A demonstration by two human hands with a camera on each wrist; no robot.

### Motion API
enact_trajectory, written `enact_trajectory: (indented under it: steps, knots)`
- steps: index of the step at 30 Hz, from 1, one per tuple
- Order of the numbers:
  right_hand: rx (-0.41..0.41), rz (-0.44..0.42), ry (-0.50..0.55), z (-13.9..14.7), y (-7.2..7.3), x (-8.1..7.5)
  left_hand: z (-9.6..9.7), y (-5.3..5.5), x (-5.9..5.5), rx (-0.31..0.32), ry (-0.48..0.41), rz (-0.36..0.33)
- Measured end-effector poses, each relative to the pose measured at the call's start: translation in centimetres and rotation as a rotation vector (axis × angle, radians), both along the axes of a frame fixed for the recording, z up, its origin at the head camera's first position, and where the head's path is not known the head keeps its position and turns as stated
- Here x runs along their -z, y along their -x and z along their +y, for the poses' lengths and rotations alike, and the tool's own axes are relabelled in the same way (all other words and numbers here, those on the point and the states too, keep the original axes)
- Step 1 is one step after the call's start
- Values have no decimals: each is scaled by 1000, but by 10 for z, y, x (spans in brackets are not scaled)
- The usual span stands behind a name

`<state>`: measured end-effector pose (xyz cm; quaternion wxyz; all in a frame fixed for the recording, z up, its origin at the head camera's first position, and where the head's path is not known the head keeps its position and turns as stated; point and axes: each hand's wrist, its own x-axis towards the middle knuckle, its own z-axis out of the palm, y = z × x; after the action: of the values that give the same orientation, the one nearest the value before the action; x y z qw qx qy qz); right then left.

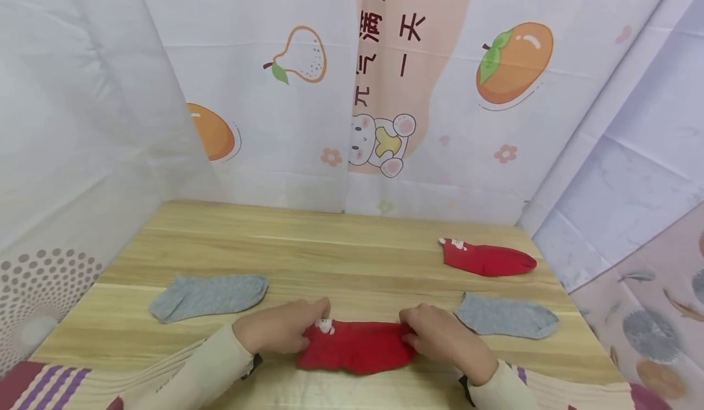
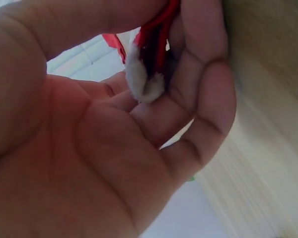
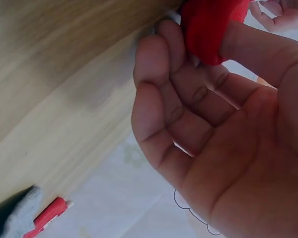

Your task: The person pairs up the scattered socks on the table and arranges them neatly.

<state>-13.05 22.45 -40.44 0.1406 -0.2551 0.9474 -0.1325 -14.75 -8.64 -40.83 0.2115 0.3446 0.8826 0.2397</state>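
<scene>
A red sock with a small white figure near its cuff is stretched sideways between both hands at the table's front. My left hand pinches the cuff end between thumb and curled fingers; in the left wrist view the white patch hangs beside the fingers. At the other end, my right hand grips the toe, and the right wrist view shows the red fabric between thumb and fingers. Left of the left hand lies a grey sock. Another grey sock lies just beyond the right hand.
A second red sock lies flat at the back right of the wooden table. White curtains with printed fruit hang behind the table and along both sides.
</scene>
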Motion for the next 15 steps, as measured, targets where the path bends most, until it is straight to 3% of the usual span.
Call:
enact_trajectory:
  steps: [8,11,15]
  knots:
    - [13,-28,-9,0,-2,-2,2,-10,-6,-44,93,-14]
    - [-2,-30,16,2,-2,-3,1,-13,-8,-51,118,19]
    - [4,-49,49,6,-2,-7,-1,-14,-13,-70,118,132]
